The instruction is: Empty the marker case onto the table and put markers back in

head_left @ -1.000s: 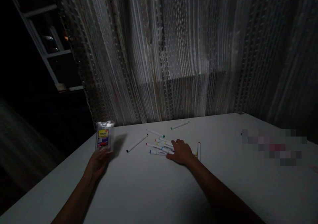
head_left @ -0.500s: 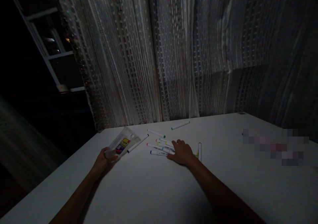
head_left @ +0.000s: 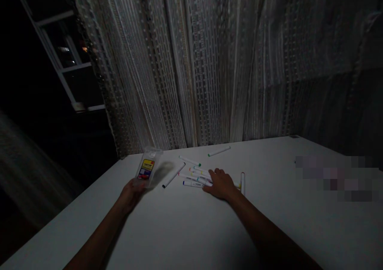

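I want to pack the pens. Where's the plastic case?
Head view, left side: the left hand holds the clear case, just left of the scattered markers.

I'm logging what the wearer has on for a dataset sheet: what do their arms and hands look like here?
Each grip is a bare hand: neither the left hand nor the right hand wears a glove, and the light is too dim to tell rings. The left forearm and right forearm are bare too, with no sleeve, watch or band in view.
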Motion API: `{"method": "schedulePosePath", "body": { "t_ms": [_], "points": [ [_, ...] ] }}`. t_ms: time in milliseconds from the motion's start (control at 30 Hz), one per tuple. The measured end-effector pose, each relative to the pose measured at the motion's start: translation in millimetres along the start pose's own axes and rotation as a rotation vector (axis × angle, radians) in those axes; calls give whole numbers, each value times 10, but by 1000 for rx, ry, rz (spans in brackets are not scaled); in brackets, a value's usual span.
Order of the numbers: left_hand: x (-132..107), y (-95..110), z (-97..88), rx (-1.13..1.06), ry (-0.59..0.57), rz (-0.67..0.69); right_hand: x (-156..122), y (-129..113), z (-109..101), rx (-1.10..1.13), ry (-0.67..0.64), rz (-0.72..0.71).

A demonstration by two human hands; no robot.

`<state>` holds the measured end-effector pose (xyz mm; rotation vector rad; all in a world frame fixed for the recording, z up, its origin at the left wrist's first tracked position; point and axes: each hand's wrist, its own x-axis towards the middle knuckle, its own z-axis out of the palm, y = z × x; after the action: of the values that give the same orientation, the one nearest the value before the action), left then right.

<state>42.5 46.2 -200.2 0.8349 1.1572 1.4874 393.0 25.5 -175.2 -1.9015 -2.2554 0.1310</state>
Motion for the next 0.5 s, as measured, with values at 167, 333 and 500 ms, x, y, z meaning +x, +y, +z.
{"method": "schedulePosePath", "body": {
  "t_ms": [167,333,500],
  "points": [
    [93,-152,287,64,-96,56,-10,-21,-4,-11,8,-12],
    [125,-172,433,186,-138,48,-21,-37,-26,-12,5,-4],
    [56,-183,601,297,-283,45,-23,-39,-31,-5,1,-3]
  ]
}}
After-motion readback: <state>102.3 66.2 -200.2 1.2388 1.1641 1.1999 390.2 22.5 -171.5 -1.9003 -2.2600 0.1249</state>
